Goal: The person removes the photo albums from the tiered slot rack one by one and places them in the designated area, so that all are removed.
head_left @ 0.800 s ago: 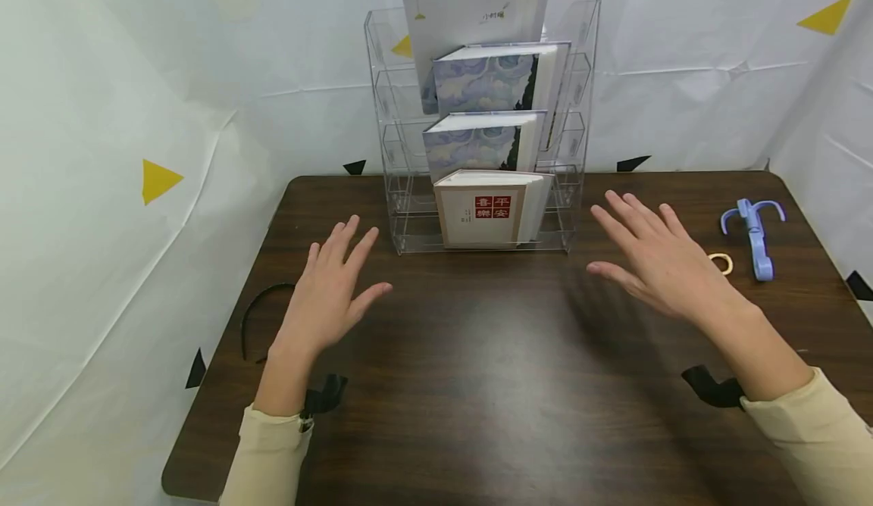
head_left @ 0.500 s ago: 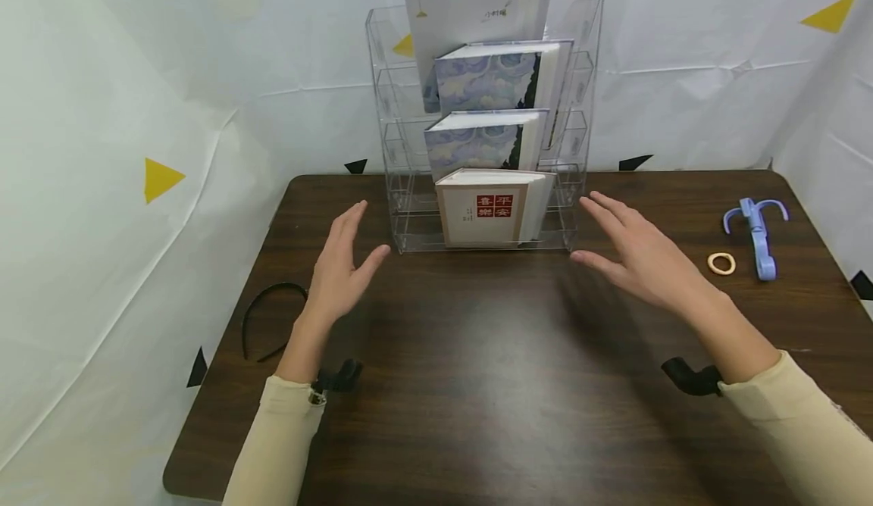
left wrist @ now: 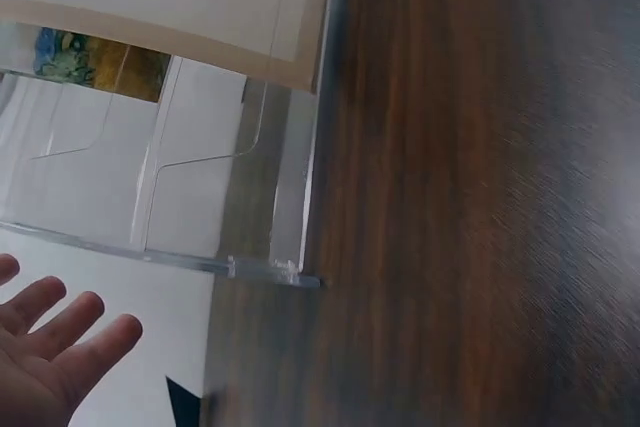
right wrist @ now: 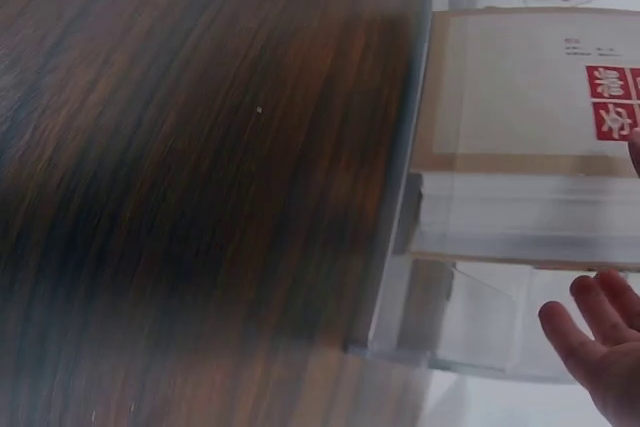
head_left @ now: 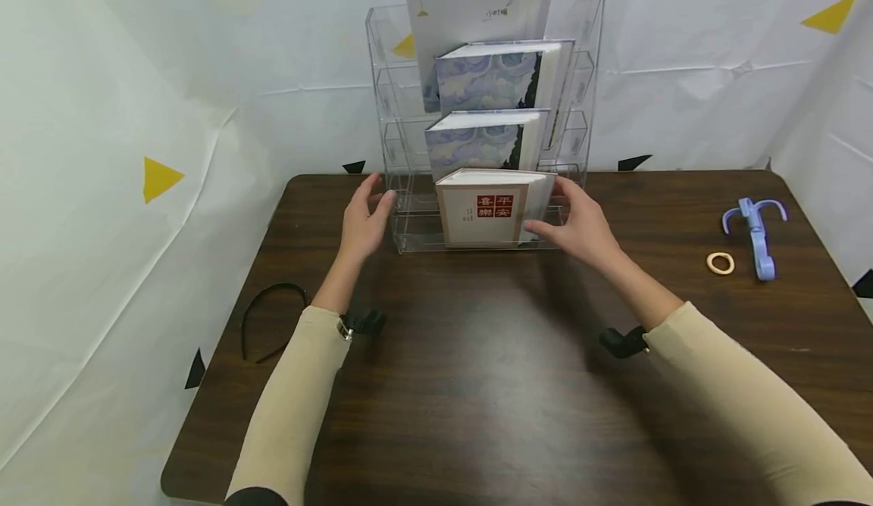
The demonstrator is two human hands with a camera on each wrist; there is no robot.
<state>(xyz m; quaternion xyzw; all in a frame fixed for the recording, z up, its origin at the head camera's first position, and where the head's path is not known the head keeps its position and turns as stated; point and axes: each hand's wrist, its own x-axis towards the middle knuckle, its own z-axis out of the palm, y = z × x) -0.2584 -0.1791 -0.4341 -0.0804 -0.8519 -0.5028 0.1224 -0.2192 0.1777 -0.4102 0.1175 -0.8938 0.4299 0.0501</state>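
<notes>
At the far left of a dark brown wood-grain table, a thin black curved band lies partly hidden by the left sleeve. The left hand is just beside the left side of a clear plastic tiered rack, thumb and fingers apart and holding nothing; the left wrist view shows a gap between its fingers and the rack. In the rack a white hardcover book stands in the highest place, two books with purple-blue cloud-painted covers come below it, and a cream book with a tan border and a red four-square seal leans in the lowest, front tier. At that book's right side is the right hand, its thumb in front and its fingers past the page edges, spread rather than clamped; whether the thumb touches cannot be told. The step in hand looks like a reach, not yet a hold; if the cream book is meant, the next move calls for the right thumb and fingers to close on it, with the left hand steadying the light rack. Farther right lie a small beige ring and a light blue plastic hook.
</notes>
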